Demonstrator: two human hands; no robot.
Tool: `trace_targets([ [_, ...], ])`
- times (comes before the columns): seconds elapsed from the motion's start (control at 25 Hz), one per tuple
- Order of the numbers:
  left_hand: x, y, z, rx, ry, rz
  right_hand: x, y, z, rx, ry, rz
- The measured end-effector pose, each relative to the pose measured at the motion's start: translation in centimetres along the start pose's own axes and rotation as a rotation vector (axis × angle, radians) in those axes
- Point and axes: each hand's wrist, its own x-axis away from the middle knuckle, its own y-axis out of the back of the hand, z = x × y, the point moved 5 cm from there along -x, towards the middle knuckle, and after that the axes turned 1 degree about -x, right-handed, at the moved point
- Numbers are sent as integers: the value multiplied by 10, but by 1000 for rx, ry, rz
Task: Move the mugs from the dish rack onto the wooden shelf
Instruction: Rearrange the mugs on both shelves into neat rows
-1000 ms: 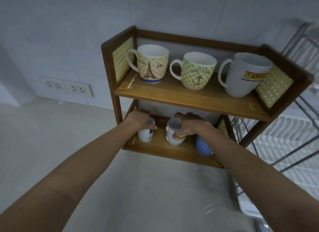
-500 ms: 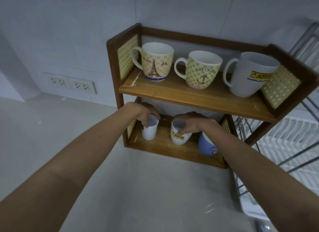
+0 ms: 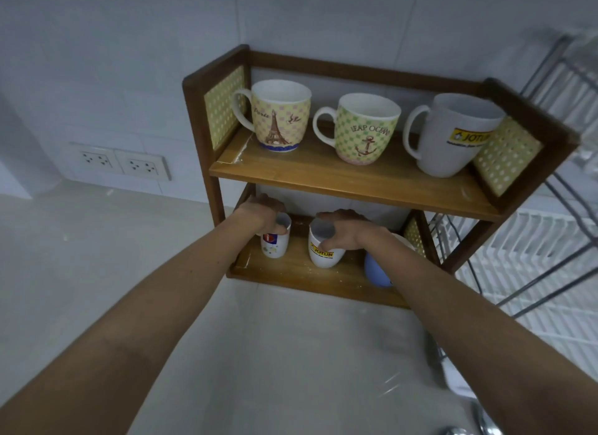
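Observation:
A two-tier wooden shelf (image 3: 339, 179) stands against the wall. Its top board carries a yellow Eiffel Tower mug (image 3: 281, 115), a green anchor mug (image 3: 367, 130) and a large white Jotun mug (image 3: 453, 136). On the lower board, my left hand (image 3: 262, 215) grips the rim of a small white mug (image 3: 274, 243) from above. My right hand (image 3: 344, 229) grips the rim of a white Jotun mug (image 3: 323, 251) the same way. Both mugs stand upright on the board. A blue mug (image 3: 377, 272) sits behind my right forearm, mostly hidden.
A wire dish rack (image 3: 550, 227) with a white drainer stands to the right of the shelf. Two wall sockets (image 3: 124, 162) sit left of it. A pale countertop (image 3: 97, 256) spreads below, and a metal tap (image 3: 453, 429) shows at the bottom right.
The view has shifted so the shelf sits further right. Both hands stay on the two lower mugs, which now rest slightly further left on the board.

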Motion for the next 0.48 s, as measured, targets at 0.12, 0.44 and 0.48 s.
trace_targets([
  [0.12,0,3,5,14,34,-12,-5,-3,6,-53,32,-25],
  [0.44,2,6,-14,44,-123,-35,6,20,-35,-52,-148,72],
  [0.48,2,6,-28,105,-217,-31,11,27,-50,36,-232,85],
])
